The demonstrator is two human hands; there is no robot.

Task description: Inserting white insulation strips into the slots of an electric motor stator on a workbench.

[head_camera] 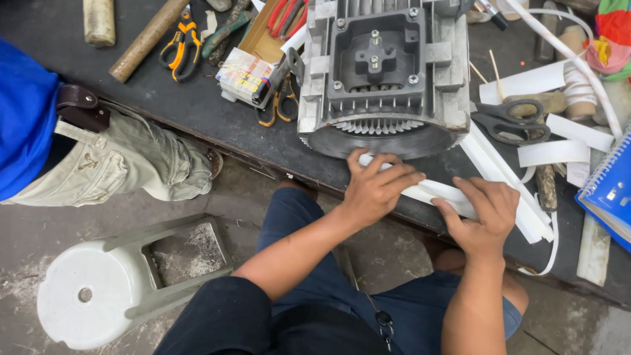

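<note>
Pressing long white paper-like strip (439, 193) flat at dark worktop (197, 105) edge, before grey finned metal motor housing (384, 72) | left hand (376, 189), right hand (485, 213): grip open-fingered, pinning not clasping | likely light, bendy, creasable; hold near ends.

Both hands palm-down, left hand (378, 187) fingers spread, right hand (483, 213) flat

Left hand (376, 190), right hand (484, 213) pressing white strip (439, 192), motor housing (382, 79)
</note>
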